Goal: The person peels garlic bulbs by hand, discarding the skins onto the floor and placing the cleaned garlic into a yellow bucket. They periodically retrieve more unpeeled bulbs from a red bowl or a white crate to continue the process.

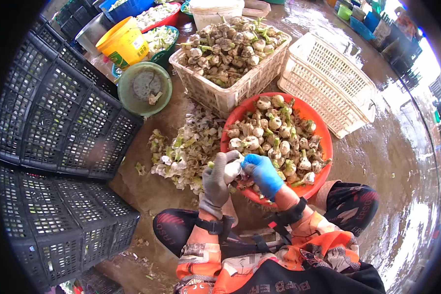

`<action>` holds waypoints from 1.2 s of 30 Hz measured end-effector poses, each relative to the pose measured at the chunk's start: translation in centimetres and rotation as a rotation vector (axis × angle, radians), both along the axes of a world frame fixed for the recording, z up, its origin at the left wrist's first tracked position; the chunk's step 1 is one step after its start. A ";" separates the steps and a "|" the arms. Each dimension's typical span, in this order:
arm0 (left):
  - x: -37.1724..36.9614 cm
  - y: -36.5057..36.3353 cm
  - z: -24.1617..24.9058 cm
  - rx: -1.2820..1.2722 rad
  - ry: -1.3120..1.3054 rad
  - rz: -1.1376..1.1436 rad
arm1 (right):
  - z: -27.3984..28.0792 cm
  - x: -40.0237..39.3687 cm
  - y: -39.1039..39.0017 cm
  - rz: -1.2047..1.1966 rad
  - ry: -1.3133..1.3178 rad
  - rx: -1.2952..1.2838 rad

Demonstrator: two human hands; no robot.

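Fingers [220,163] pinching a bulb [233,169], left hand [214,188] and right hand [265,177].
I'm judging it light, firm, best held round its sides.

Gloved hands on one pale bulb [233,169], floor station.
Left hand [215,183], grey glove, grips the bulb; right hand [264,177], blue glove, touches its other side. Red basin [327,142] of soiled bulbs sits just beyond and right of the hands. Husk pile [188,152] lies ahead, left. Heaped white crate [206,95] stands farther ahead; black crates [68,117] stand well left.
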State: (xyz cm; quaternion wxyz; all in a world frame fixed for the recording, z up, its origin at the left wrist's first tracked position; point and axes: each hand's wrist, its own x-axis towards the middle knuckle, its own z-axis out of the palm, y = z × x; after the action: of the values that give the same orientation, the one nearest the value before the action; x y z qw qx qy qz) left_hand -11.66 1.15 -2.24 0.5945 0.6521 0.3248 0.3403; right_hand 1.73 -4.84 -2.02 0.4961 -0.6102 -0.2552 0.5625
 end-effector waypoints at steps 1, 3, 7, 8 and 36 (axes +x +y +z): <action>-0.3 0.0 0.2 -0.272 -0.110 0.030 | -1.4 0.3 -0.5 -0.056 0.430 0.104; -0.2 0.2 0.9 -0.500 -0.255 0.147 | -1.9 1.2 -0.9 -0.091 0.821 0.280; -1.8 1.2 0.8 -0.914 -0.882 0.102 | -1.0 3.5 1.4 -0.162 0.972 0.499; -1.7 1.3 1.2 -0.825 -0.821 0.079 | -0.5 4.1 3.1 -0.146 0.833 0.456; 1.2 0.3 -1.5 -0.061 -0.059 0.065 | -0.5 -1.3 0.0 0.030 -1.400 0.320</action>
State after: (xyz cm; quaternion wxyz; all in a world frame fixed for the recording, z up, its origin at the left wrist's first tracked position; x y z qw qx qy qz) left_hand -10.45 1.44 -3.77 0.6121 0.6123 0.3383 0.3687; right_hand 0.41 -4.82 -2.47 0.2915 -0.7440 -0.6012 0.0017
